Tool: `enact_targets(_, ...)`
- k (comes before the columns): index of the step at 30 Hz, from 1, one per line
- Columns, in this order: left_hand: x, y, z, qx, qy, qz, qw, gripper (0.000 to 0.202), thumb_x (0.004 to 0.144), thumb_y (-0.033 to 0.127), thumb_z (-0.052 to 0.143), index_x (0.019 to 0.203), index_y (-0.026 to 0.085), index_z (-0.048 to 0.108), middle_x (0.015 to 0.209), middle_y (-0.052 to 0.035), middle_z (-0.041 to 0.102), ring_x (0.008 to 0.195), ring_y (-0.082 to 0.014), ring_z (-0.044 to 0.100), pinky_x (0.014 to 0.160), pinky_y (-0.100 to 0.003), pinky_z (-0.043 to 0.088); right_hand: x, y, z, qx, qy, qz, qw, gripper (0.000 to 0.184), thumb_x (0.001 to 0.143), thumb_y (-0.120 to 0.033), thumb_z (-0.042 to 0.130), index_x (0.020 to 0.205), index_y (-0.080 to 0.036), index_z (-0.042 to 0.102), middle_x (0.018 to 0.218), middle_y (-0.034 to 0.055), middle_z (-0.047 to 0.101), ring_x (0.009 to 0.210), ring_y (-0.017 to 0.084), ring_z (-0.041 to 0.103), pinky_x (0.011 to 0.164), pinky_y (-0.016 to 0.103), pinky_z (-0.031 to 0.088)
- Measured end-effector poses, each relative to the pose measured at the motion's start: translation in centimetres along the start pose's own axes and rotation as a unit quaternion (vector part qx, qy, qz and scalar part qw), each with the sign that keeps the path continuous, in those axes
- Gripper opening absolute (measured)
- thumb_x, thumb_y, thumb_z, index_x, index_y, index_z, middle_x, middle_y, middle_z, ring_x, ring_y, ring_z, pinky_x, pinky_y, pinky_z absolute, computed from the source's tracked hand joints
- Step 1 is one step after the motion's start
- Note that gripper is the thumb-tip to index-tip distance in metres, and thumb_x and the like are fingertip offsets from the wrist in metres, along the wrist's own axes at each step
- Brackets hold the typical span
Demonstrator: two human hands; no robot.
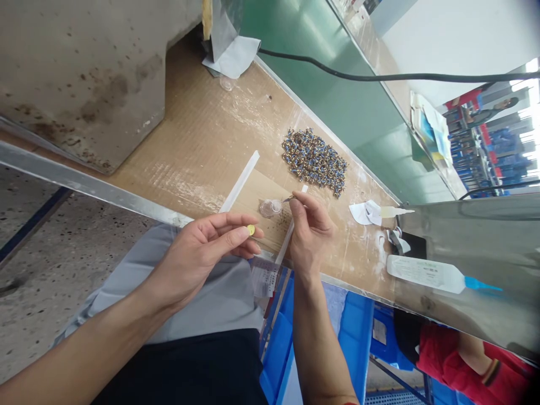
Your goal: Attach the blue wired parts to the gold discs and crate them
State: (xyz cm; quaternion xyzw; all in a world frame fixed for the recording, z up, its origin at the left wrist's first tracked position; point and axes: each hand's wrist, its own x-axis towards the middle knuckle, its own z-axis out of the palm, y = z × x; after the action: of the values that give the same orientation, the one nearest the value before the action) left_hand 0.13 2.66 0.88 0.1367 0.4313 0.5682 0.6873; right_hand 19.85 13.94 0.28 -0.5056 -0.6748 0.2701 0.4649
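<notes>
A small round yellow disc (251, 230) is pinched between the thumb and fingers of my left hand (211, 239), near the front edge of the bench. My right hand (311, 230) is closed in a pinch on a thin pointed metal piece (288, 199); the rest of it is hidden by the fingers. The point reaches left toward a small clear plastic dish (270, 208) on the cardboard surface. Tiny dark specks lie scattered beside the dish. Behind my right hand is a heap of small blue and brass-coloured parts (314, 160).
White tape strips (239, 181) mark the cardboard-covered bench (202, 135). A big stained grey machine housing (97, 73) stands at left. To the right are a white bottle with a blue nozzle (426, 274) and crumpled paper (365, 213). Another person's red sleeve (442, 354) shows lower right.
</notes>
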Motion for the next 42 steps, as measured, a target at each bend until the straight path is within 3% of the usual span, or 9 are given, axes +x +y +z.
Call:
enact_targets(7,-0.1,0.0,0.0,-0.005,-0.001,-0.003,1.0,0.027,0.097,0.046,0.105,0.115,0.028,0.099,0.11,-0.006,0.095,0.091,-0.0185,0.087,0.089,-0.029,0.072,0.3,0.0,0.3,0.009,-0.004,-0.007,1.0,0.012,0.11,-0.035,0.087,0.118,-0.031,0.094,0.118,0.0026,0.09,0.111,0.023,0.084,0.101,0.041,0.067)
enact_targets(14,-0.4,0.3,0.0,-0.048,-0.018,-0.032,0.998,0.027,0.096,0.04,0.107,0.119,0.027,0.099,0.115,-0.0074,0.096,0.093,-0.0166,0.088,0.093,-0.024,0.071,-1.3,-2.0,-1.2,0.064,0.074,0.016,0.995,0.012,0.109,-0.032,0.088,0.121,-0.03,0.093,0.11,0.002,0.088,0.103,0.021,0.082,0.096,0.039,0.067)
enact_targets(17,-0.8,0.5,0.4,-0.092,-0.054,-0.067,0.992,0.024,0.092,0.037,0.111,0.111,0.026,0.1,0.118,-0.0077,0.096,0.096,-0.0161,0.088,0.095,-0.021,0.071,-3.0,-4.0,-1.9,0.12,0.034,0.019,0.992,0.011,0.112,-0.03,0.087,0.122,-0.033,0.093,0.11,0.0015,0.086,0.1,0.02,0.081,0.089,0.036,0.065)
enact_targets(20,-1.0,0.8,0.8,-0.106,-0.073,-0.09,0.988,0.025,0.089,0.036,0.113,0.107,0.025,0.1,0.114,-0.0067,0.096,0.094,-0.0157,0.088,0.093,-0.019,0.072,-4.2,-5.4,-2.1,0.172,-0.024,-0.002,0.985,0.014,0.113,-0.026,0.087,0.121,-0.035,0.093,0.115,0.0021,0.086,0.106,0.021,0.082,0.092,0.038,0.067)
enact_targets(23,-1.1,0.9,1.2,-0.111,-0.075,-0.094,0.986,0.031,0.087,0.038,0.114,0.11,0.023,0.101,0.101,-0.0055,0.093,0.09,-0.0156,0.088,0.09,-0.018,0.072,-4.6,-5.7,-2.0,0.206,-0.059,-0.016,0.977,0.018,0.113,-0.025,0.087,0.123,-0.038,0.094,0.114,0.0026,0.086,0.108,0.023,0.082,0.094,0.04,0.069)
enact_targets(28,-1.2,1.0,1.6,-0.114,-0.082,-0.083,0.987,0.028,0.09,0.038,0.112,0.112,0.023,0.101,0.103,-0.0066,0.095,0.084,-0.0158,0.088,0.087,-0.021,0.074,-4.6,-5.0,-1.8,0.234,-0.094,-0.001,0.968,0.015,0.114,-0.029,0.087,0.123,-0.039,0.094,0.115,0.0025,0.088,0.113,0.024,0.083,0.103,0.043,0.07)
enact_targets(34,-1.3,1.1,2.0,-0.12,-0.087,-0.073,0.986,0.025,0.093,0.039,0.11,0.108,0.022,0.101,0.096,-0.0063,0.095,0.081,-0.0159,0.089,0.082,-0.019,0.074,-4.8,-5.3,-1.5,0.259,-0.105,0.021,0.96,0.011,0.114,-0.033,0.088,0.122,-0.038,0.094,0.114,0.0024,0.089,0.112,0.024,0.085,0.111,0.046,0.07)
enact_targets(42,-1.5,1.5,2.4,-0.125,-0.064,-0.069,0.988,0.026,0.089,0.04,0.113,0.102,0.021,0.101,0.095,-0.0064,0.095,0.081,-0.0162,0.089,0.083,-0.019,0.073,-5.1,-5.9,-1.3,0.25,-0.09,0.056,0.962,0.006,0.113,-0.035,0.089,0.117,-0.035,0.093,0.111,0.0032,0.089,0.105,0.025,0.086,0.093,0.041,0.073)
